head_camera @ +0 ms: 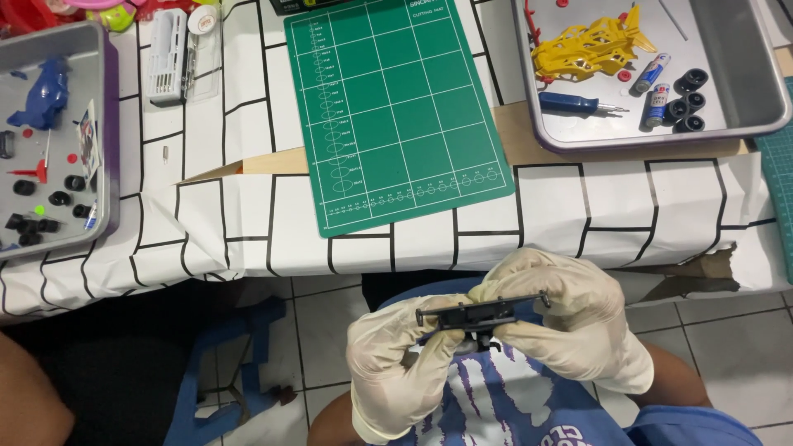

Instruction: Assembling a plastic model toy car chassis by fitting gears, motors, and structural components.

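Below the desk point(578, 215) edge, over my lap, I grip a dark plastic chassis point(481, 315). Left hand point(396, 363) clamps its left end, right hand point(570, 318) pinches the right; both closed.

Hobby workbench: cutting mat point(396, 107), parts trays point(747, 99).

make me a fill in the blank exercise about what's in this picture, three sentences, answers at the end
Both gloved hands, left hand and right hand, hold a small ____ chassis.
The cutting mat on the table is ____.
The toy car body in the right tray is ____, and the one in the left tray is blue.

Answers: black; green; yellow
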